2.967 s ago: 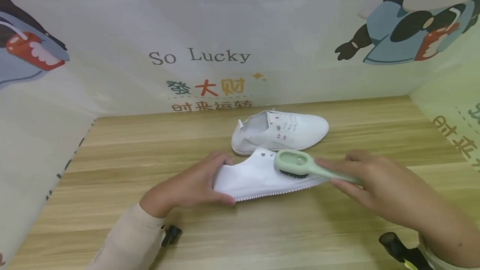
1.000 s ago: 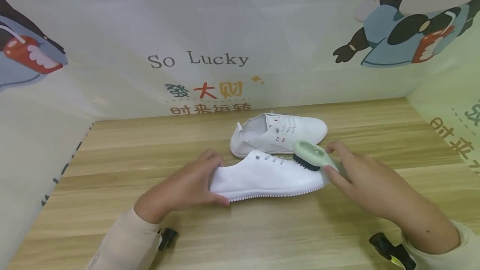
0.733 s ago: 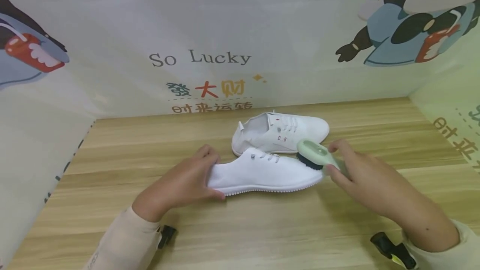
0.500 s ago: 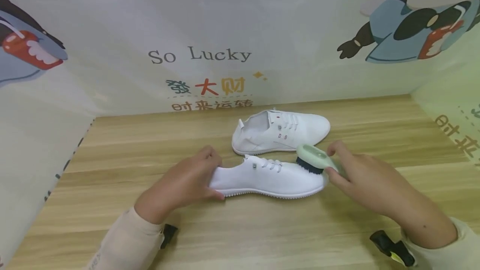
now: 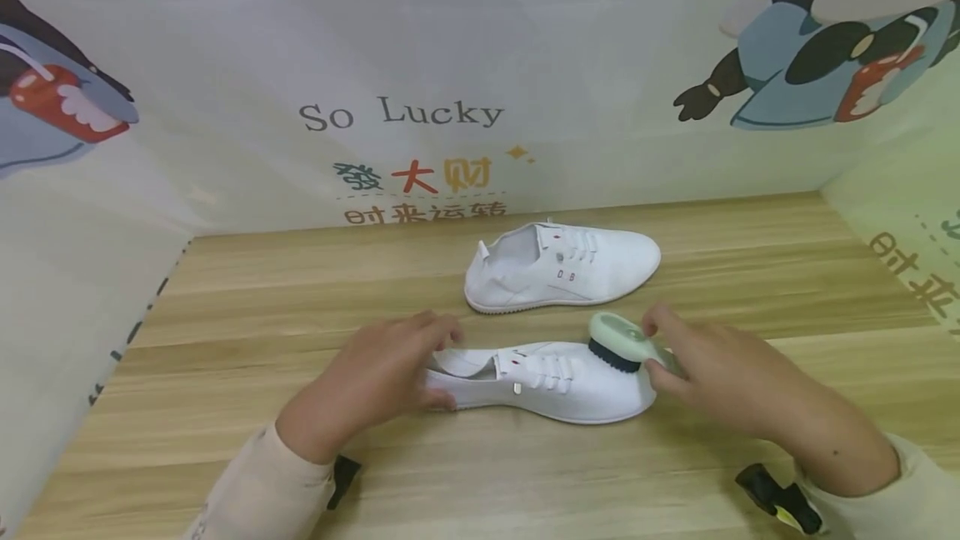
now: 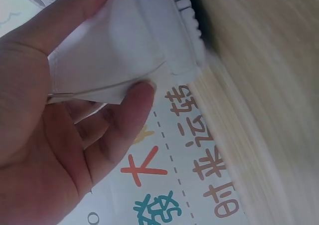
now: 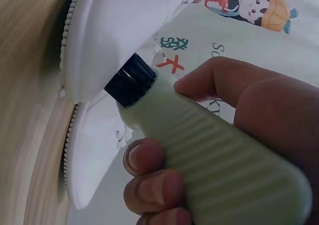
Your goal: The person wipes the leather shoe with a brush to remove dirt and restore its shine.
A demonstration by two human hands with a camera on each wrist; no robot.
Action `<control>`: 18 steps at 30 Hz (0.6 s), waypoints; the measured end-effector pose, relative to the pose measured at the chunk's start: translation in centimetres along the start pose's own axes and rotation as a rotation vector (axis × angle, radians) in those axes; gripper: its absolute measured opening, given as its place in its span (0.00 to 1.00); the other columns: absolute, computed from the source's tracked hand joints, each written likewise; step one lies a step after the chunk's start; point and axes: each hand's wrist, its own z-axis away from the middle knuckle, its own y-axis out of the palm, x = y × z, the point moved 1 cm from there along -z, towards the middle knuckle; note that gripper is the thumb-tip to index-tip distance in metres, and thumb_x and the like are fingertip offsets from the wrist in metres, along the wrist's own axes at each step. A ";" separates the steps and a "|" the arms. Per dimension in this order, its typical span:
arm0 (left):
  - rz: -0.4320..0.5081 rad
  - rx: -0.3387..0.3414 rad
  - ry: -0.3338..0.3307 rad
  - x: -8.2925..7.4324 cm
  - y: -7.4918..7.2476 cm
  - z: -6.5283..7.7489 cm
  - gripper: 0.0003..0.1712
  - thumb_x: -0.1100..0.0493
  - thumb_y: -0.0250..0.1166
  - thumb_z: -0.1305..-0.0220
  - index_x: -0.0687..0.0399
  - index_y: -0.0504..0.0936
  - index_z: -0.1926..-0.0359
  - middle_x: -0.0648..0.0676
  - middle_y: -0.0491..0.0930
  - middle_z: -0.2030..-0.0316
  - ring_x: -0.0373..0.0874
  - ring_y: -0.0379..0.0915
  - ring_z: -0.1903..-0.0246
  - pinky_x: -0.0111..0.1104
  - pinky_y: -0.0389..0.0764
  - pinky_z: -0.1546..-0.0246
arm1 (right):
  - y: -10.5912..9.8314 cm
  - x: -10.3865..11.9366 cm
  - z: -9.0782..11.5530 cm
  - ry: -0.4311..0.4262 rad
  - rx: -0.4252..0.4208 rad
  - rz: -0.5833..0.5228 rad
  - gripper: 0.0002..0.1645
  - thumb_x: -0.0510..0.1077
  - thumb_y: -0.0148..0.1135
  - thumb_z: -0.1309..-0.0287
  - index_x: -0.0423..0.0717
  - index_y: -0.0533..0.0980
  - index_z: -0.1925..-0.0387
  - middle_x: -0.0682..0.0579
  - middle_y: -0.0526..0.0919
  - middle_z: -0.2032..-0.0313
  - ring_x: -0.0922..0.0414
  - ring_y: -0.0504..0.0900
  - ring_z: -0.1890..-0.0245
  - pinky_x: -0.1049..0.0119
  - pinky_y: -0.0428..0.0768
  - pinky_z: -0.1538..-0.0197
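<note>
Toward the front of the wooden table, a white lace-up shoe sits sole down, its laces and opening showing. My left hand holds the shoe at the heel; the left wrist view has the thumb on one side of the heel and fingers on the other. My right hand grips a pale green shoe brush by its handle. Its dark bristles touch the toe area, as the right wrist view shows. The tip of the handle is hidden by the right hand in the head view.
Behind the held shoe, a matching white shoe stands on the table, toe to the right. Printed sheeting with cartoon figures and lettering walls the table at the back and both sides.
The held shoe has rolled from showing its side to showing its laces, and came down nearer me. The brush has gone from the shoe's side to its toe area, following the shoe.
</note>
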 end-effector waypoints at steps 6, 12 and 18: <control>0.012 0.019 -0.014 0.2 0.5 0.0 0.42 0.41 0.83 0.64 0.44 0.81 0.44 0.45 0.85 0.56 0.41 0.81 0.62 0.40 0.80 0.63 | 0.3 0.2 -0.1 -0.028 0.019 -0.012 0.23 0.50 0.61 0.35 0.51 0.65 0.43 0.58 0.68 0.83 0.63 0.65 0.84 0.69 0.65 0.80; -0.052 -0.002 0.019 -0.4 1.4 0.0 0.39 0.40 0.84 0.69 0.45 0.84 0.51 0.44 0.86 0.65 0.39 0.78 0.72 0.35 0.75 0.72 | 0.6 0.3 0.0 -0.058 0.033 0.007 0.25 0.51 0.64 0.36 0.51 0.64 0.44 0.59 0.68 0.83 0.63 0.66 0.83 0.69 0.66 0.79; -0.046 -0.013 -0.002 -0.4 1.5 0.1 0.34 0.40 0.83 0.67 0.45 0.86 0.54 0.46 0.87 0.65 0.38 0.78 0.72 0.36 0.75 0.72 | 0.5 0.1 0.2 -0.034 0.062 0.006 0.25 0.51 0.64 0.37 0.51 0.65 0.45 0.59 0.70 0.82 0.63 0.67 0.83 0.69 0.67 0.80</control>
